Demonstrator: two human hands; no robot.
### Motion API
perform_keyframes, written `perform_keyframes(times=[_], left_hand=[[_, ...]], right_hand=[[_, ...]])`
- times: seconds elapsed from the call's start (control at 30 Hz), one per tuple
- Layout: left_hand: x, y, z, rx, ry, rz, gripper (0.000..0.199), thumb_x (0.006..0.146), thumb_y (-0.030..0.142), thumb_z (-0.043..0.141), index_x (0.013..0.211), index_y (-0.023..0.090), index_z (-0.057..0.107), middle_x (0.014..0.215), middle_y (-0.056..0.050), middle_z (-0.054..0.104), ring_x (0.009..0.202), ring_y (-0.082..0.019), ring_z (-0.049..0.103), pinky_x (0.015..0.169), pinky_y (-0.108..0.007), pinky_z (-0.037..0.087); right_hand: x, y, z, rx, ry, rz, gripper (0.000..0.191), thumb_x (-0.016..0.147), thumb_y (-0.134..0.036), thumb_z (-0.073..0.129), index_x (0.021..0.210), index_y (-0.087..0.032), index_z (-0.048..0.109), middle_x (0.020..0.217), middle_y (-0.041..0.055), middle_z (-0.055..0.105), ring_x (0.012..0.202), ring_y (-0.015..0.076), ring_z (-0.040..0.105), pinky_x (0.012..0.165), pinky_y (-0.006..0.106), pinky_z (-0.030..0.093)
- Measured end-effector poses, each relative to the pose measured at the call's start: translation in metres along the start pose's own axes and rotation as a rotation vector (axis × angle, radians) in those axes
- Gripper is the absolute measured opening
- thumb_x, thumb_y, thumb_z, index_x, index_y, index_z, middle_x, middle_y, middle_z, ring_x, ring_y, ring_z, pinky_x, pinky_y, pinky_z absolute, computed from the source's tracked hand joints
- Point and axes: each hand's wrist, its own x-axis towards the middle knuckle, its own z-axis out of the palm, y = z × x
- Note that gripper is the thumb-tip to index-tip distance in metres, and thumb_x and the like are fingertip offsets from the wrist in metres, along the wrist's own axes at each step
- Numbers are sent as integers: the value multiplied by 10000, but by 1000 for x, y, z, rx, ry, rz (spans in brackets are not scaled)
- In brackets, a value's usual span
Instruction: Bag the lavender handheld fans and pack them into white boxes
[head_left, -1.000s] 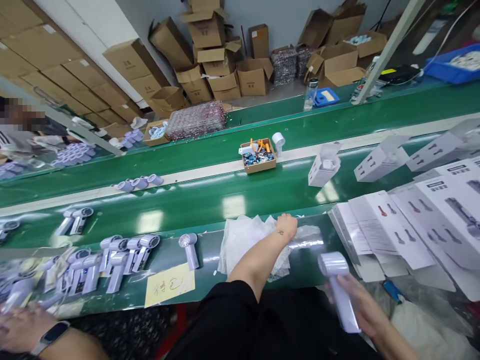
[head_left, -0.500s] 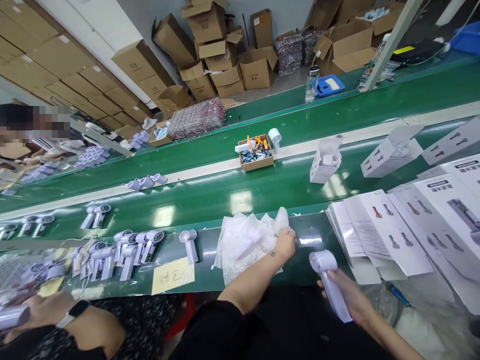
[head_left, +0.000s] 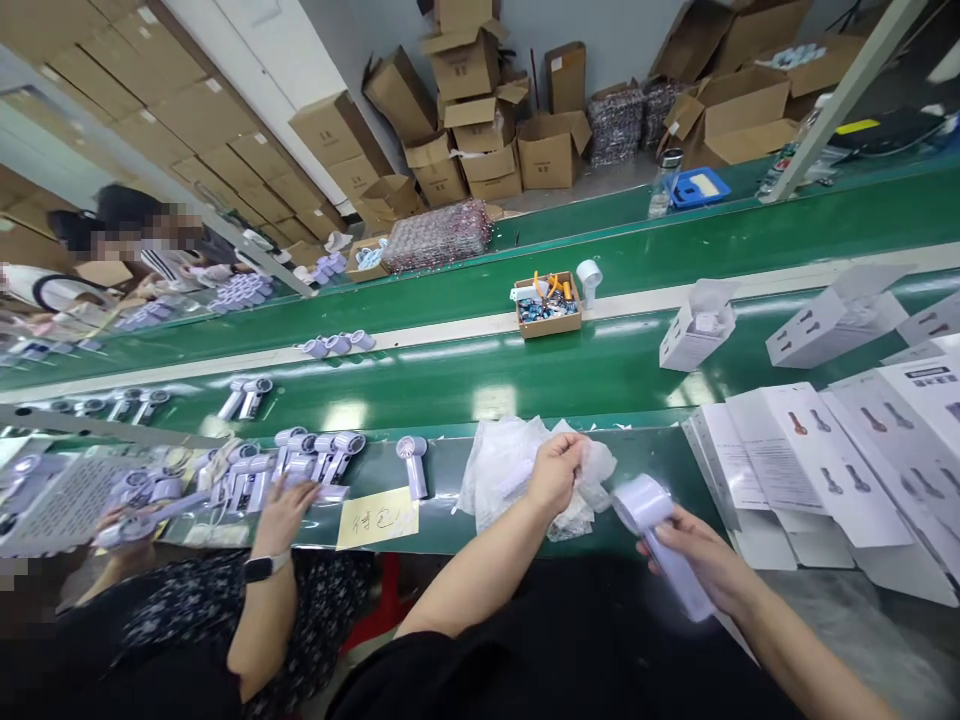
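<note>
Fan, pale lilac (head_left: 681,580), lower right of the frame, in the right hand (head_left: 716,565); fingers closed round the handle below the round head, which tilts up toward centre. Left hand (head_left: 556,472), right of centre, thumb and fingertips drawn together on a clear bag (head_left: 598,472). Bag lies just beside the fan's head; contact between them, cannot tell. Below and left of that hand, a heap of translucent bags (head_left: 499,465) on the dark green bench (head_left: 649,452). Left of the heap, a second fan (head_left: 414,468) lying down, handle end at the upper edge of a handwritten yellow slip (head_left: 375,520). Right edge: row of white cartons (head_left: 817,465) printed with fan pictures. Upper centre: small brown box (head_left: 551,325), orange-handled tool and small parts inside, beside the green belt (head_left: 465,370). Lower left: co-worker's hand (head_left: 285,508), dark-faced watch at the wrist, over a cluster of lilac fans (head_left: 244,480).
</note>
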Motion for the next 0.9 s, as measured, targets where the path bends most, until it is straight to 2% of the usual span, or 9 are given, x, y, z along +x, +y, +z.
perform_keyframes(times=[0.1,0.2,0.37,0.43,0.5,0.63,0.77,0.83,0.9], left_hand=[[-12,7,-7,45,-201,-94,496,467,247,818,902,125,614,664,14,596,571,-77,517,598,-222,395],[-26,7,-11,108,-334,-110,539,491,201,803,990,135,609,701,11,609,595,-79,532,606,-216,405],[-34,28,-35,332,-377,-24,439,558,190,760,968,117,622,701,1,616,602,-87,538,610,-221,421],[-36,38,-45,406,-452,25,415,594,170,734,989,120,617,776,-27,638,680,-109,573,670,-238,443],[-39,44,-48,488,-539,68,393,643,135,682,1029,126,607,854,-50,644,750,-122,588,718,-247,452],[-44,41,-50,707,-702,178,457,711,73,559,1161,152,545,987,-69,633,845,-146,595,784,-269,466],[-43,28,-67,1275,-586,472,404,712,32,469,1077,153,591,1086,-103,592,1045,-223,533,935,-349,412],[-42,20,-77,1461,-486,463,274,720,73,495,959,131,617,1014,-124,599,1026,-257,535,934,-384,406],[-41,12,-79,1428,-378,331,173,738,134,524,885,130,615,886,-103,617,897,-238,578,853,-370,445]], right_hand=[[-10,3,8,40,-205,15,491,602,-365,797,1037,-226,615,775,42,663,659,214,652,531,313,516],[-11,2,30,-19,-278,-28,610,584,-345,808,1137,-239,575,788,47,667,665,225,653,540,321,511],[-9,12,54,-167,-144,-15,468,680,-307,752,1113,-235,589,838,33,657,742,191,635,627,299,504],[-13,20,56,-170,-93,-23,467,685,-310,748,1114,-248,576,846,23,652,757,186,625,639,294,492],[-19,28,59,-158,-114,-55,531,658,-311,764,1142,-268,549,851,11,645,741,183,611,629,294,477],[-23,37,69,-185,-111,-163,510,623,-302,784,1081,-265,563,905,8,632,777,173,586,704,296,451],[-24,43,75,-194,9,-241,381,688,-315,742,1014,-278,547,921,-10,626,841,163,579,800,301,426],[-26,47,73,-205,40,-244,385,705,-324,730,1031,-281,530,947,-7,631,856,167,586,833,317,424],[-27,52,70,-245,54,-235,415,696,-332,737,1045,-268,522,1033,22,631,938,196,587,878,345,418]])
